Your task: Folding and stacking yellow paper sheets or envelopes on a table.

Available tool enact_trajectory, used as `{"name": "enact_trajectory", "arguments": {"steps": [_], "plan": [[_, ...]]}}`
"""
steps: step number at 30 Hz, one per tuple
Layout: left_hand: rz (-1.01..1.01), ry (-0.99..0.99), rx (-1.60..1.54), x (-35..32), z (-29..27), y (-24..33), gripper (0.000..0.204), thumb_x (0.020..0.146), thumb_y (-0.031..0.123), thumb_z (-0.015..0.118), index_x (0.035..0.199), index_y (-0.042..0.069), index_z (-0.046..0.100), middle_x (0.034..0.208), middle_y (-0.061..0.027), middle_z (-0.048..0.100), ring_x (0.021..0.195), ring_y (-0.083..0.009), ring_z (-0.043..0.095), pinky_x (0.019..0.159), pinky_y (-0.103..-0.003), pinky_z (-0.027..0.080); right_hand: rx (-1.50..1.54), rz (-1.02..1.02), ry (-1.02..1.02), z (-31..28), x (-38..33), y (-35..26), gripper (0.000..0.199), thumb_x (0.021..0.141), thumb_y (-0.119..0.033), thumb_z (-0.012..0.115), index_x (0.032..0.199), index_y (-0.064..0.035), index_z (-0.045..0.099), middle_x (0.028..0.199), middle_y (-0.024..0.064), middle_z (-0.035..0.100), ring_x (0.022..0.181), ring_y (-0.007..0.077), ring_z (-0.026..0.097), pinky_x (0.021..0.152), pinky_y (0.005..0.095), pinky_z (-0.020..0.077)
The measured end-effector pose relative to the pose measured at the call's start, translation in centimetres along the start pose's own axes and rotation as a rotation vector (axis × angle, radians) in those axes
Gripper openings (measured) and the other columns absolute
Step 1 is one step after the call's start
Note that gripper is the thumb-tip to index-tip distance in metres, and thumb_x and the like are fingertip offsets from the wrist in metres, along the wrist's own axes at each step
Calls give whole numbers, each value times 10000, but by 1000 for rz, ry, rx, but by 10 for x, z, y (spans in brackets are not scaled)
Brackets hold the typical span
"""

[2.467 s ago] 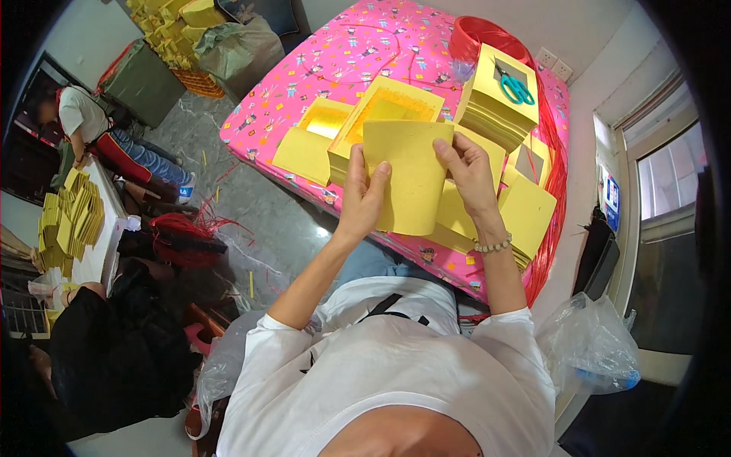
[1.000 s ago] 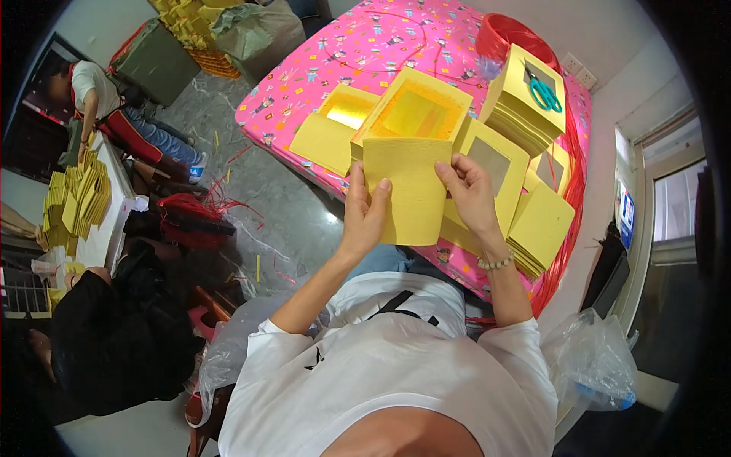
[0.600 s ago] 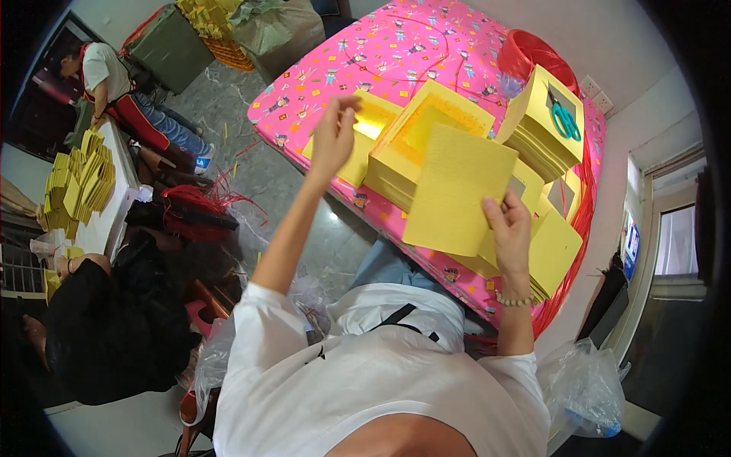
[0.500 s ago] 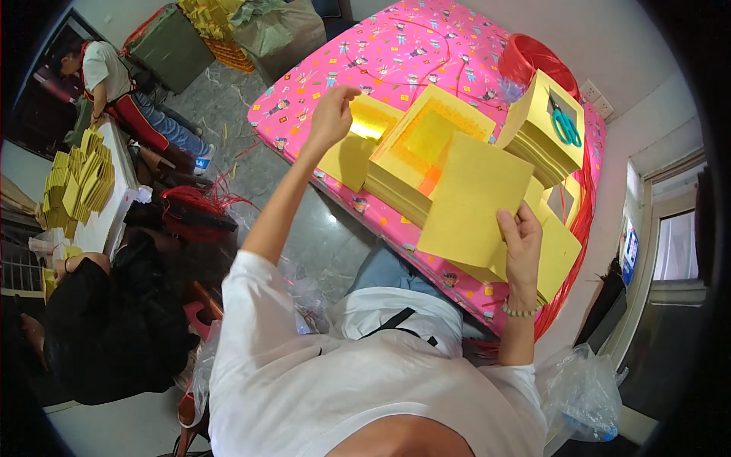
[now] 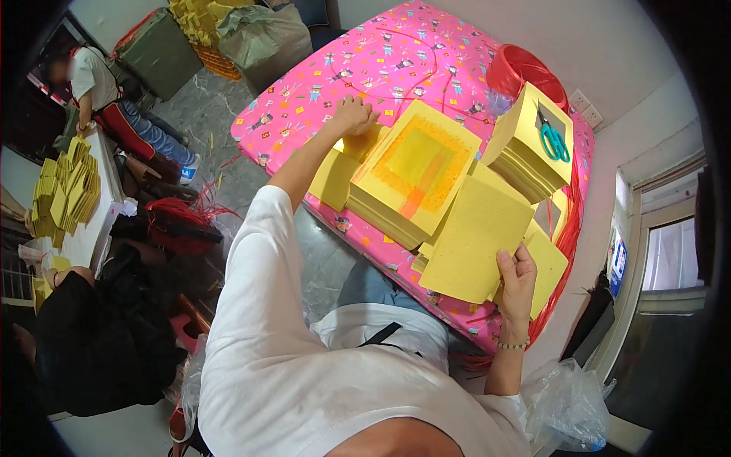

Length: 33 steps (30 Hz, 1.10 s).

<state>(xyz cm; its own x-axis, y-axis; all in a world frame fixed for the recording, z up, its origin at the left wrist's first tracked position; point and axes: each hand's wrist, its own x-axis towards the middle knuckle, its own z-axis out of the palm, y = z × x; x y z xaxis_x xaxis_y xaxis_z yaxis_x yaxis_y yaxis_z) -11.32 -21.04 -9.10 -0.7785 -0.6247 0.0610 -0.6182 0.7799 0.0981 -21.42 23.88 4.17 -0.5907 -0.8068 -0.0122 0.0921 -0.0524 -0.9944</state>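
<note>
While the right hand (image 5: 518,283) holds one yellow sheet (image 5: 478,238) at three o'clock, the left hand (image 5: 354,118) is at twelve over one low stack (image 5: 333,179). The right thumb and fingers are clamped on the sheet's lower right edge; the left fingers are bent, and I cannot tell whether they grip anything.

Two tall stacks of paper stand on one pink bed (image 5: 266,122): the orange-marked stack (image 5: 415,171) toward half past one, and the grey-square stack (image 5: 525,141) at two, with one pair of blue-green scissors (image 5: 554,143) on top. One red roll (image 5: 525,74) lies beyond, at half past one. One bracelet (image 5: 512,345) circles the right wrist. Two other people show, one standing at ten o'clock, one in dark clothes at eight.

Plain, matt and four-cornered, the held sheet tilts with its top leaning toward one o'clock, overlapping the paper behind it. Its face is lightly textured.
</note>
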Motion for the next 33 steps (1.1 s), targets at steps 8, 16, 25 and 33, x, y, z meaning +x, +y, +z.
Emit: {"name": "enact_trajectory", "arguments": {"steps": [8, 16, 25, 33], "plan": [[74, 17, -2, 1, -10, -5, 518, 940, 493, 343, 972, 63, 629, 867, -169, 647, 982, -339, 564, 842, -500, 374, 2, 15, 3, -4, -1, 4, 360, 927, -130, 559, 1239, 40, 500, 1135, 89, 611, 995, 120, 580, 880, 252, 447], [252, 262, -74, -67, -72, -7, 435, 953, 404, 377, 833, 108, 672, 801, -99, 650, 873, -280, 567, 844, -443, 340, -35, -34, -43, 11, 20, -18, 325, 921, -87, 543, 1218, 40, 516, 1094, 64, 620, 980, 99, 570, 864, 233, 438], [106, 163, -43, -211, -42, -9, 273, 900, 308, 489, 889, 99, 665, 886, -95, 643, 925, -266, 538, 854, -416, 360, -167, -176, -214, 73, 94, -46, 322, 936, -103, 530, 1220, 47, 509, 1079, 57, 614, 975, 91, 565, 844, 230, 451], [-235, 399, -632, -221, -4, 15, 314, 901, 274, 514, 1091, 24, 524, 1014, -178, 632, 955, -361, 547, 848, -403, 423, -310, -460, -360, 171, 231, 3, 299, 873, -208, 616, 1072, 13, 585, 904, 104, 656, 785, 135, 621, 694, 281, 490]]}}
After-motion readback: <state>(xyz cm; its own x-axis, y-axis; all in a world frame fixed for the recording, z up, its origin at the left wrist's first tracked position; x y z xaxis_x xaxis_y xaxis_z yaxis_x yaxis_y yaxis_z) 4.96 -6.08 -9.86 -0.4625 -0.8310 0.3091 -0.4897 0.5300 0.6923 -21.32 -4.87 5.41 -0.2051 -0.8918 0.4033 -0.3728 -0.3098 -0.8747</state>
